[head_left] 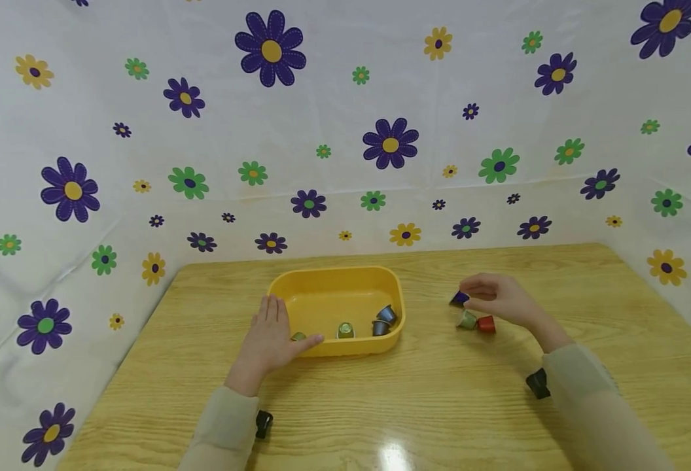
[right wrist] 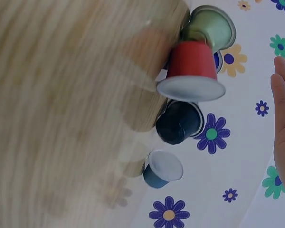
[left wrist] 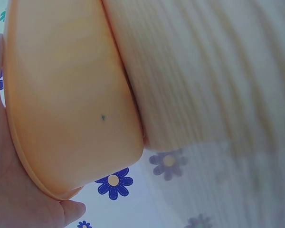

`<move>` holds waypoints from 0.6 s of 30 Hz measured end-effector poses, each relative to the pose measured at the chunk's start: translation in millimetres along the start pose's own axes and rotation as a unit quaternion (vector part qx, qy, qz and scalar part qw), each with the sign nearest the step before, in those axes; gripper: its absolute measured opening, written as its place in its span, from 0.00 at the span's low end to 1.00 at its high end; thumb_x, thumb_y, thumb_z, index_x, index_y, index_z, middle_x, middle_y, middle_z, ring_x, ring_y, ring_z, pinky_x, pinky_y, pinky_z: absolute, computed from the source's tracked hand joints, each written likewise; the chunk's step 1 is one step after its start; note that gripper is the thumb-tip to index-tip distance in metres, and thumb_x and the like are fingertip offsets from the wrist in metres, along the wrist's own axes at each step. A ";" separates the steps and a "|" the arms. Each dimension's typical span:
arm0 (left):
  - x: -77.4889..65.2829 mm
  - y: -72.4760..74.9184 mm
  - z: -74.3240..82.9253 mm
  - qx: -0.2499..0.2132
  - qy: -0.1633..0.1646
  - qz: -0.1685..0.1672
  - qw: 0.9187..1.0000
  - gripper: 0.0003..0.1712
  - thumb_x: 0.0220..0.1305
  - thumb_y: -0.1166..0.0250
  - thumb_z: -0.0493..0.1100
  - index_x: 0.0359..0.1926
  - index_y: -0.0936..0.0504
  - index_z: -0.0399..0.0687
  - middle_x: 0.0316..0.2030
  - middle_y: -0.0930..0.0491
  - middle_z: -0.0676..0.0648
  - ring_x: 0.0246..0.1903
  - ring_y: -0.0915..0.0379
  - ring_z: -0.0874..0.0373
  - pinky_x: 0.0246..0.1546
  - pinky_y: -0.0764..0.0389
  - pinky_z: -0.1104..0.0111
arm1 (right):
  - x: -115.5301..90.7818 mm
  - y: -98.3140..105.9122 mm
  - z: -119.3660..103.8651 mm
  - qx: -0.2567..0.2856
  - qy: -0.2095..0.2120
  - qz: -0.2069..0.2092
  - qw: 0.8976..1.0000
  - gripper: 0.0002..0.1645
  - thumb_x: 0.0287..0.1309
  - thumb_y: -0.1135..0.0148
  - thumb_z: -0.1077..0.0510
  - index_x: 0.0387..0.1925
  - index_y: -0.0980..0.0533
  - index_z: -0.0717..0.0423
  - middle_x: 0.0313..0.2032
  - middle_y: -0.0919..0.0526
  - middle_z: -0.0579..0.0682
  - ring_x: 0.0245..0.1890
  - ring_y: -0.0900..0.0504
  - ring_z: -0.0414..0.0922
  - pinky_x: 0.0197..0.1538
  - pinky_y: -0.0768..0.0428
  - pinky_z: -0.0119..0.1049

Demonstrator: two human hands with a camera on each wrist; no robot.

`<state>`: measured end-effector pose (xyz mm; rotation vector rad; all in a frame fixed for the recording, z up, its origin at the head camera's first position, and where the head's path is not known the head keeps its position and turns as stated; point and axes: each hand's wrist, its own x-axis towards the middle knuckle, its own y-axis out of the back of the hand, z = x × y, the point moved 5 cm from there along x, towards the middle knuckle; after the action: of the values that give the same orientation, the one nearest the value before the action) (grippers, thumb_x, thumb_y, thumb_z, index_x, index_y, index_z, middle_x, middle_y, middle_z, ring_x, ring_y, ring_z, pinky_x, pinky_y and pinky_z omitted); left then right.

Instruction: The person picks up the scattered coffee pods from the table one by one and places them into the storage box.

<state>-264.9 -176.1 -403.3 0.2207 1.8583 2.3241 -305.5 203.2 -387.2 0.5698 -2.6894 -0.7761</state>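
Observation:
My left hand (head_left: 269, 337) rests on the left end of a yellow plastic tub (head_left: 334, 270), its fingers straight over the rim and its thumb stretched along the front edge. The left wrist view shows the tub's outer wall (left wrist: 76, 104) beside that hand. Above a group of coffee capsules on the table hovers my right hand (head_left: 501, 301), fingers extended and thumb apart. Under it are a dark blue capsule (head_left: 460, 299), a pale green capsule (head_left: 467, 320) and a red capsule (head_left: 486, 325). The right wrist view also shows a black capsule (right wrist: 176, 124) and a teal capsule (right wrist: 156, 178).
Inside the tub lie a green-gold capsule (head_left: 345, 330), two blue-grey capsules (head_left: 383, 320) at the right end, and another green capsule (head_left: 298, 336) partly hidden by the left thumb. A flower-printed white sheet (head_left: 334, 98) stands behind and beside the wooden table (head_left: 392, 392).

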 end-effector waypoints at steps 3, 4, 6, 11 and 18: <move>0.6 -0.3 -0.9 0.000 -0.001 -0.002 1.000 0.66 0.47 0.60 0.80 0.62 0.56 0.22 0.63 0.61 0.27 0.63 0.71 0.36 0.60 0.57 0.49 | -3.7 3.7 1.7 0.000 0.000 0.006 1.000 0.23 0.53 0.40 0.62 0.49 0.31 0.72 0.46 0.26 0.66 0.47 0.27 0.60 0.45 0.25 0.37; 0.8 -0.6 -1.1 0.000 -0.001 -0.002 1.000 0.66 0.46 0.60 0.80 0.62 0.56 0.22 0.63 0.61 0.27 0.63 0.72 0.36 0.60 0.58 0.49 | -5.3 4.7 2.2 0.000 -0.001 0.008 1.000 0.23 0.53 0.40 0.63 0.49 0.31 0.72 0.46 0.26 0.66 0.47 0.27 0.60 0.45 0.25 0.36; 1.0 -1.2 -1.5 0.003 -0.001 -0.002 1.000 0.66 0.46 0.61 0.80 0.62 0.56 0.22 0.63 0.61 0.27 0.63 0.72 0.36 0.60 0.57 0.49 | -8.2 6.9 3.0 -0.001 -0.003 0.011 1.000 0.23 0.53 0.40 0.63 0.49 0.31 0.73 0.46 0.26 0.67 0.47 0.27 0.60 0.45 0.25 0.36; 1.1 -1.4 -1.9 0.003 0.000 -0.002 1.000 0.66 0.46 0.61 0.80 0.62 0.56 0.22 0.63 0.62 0.27 0.63 0.72 0.36 0.60 0.57 0.48 | -13.4 12.2 5.8 -0.016 -0.014 0.021 1.000 0.23 0.53 0.40 0.61 0.49 0.30 0.70 0.46 0.25 0.65 0.47 0.26 0.57 0.46 0.26 0.38; 0.7 0.0 -0.8 0.002 0.001 -0.005 1.000 0.66 0.46 0.61 0.80 0.62 0.56 0.22 0.63 0.62 0.27 0.63 0.72 0.36 0.60 0.58 0.48 | -16.5 15.5 11.2 -0.030 -0.016 0.021 0.999 0.23 0.53 0.39 0.61 0.48 0.30 0.71 0.46 0.25 0.65 0.47 0.26 0.58 0.47 0.26 0.41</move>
<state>-265.8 -176.7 -403.5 0.2087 1.8610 2.3148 -299.6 227.6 -390.3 0.4904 -2.6871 -0.8585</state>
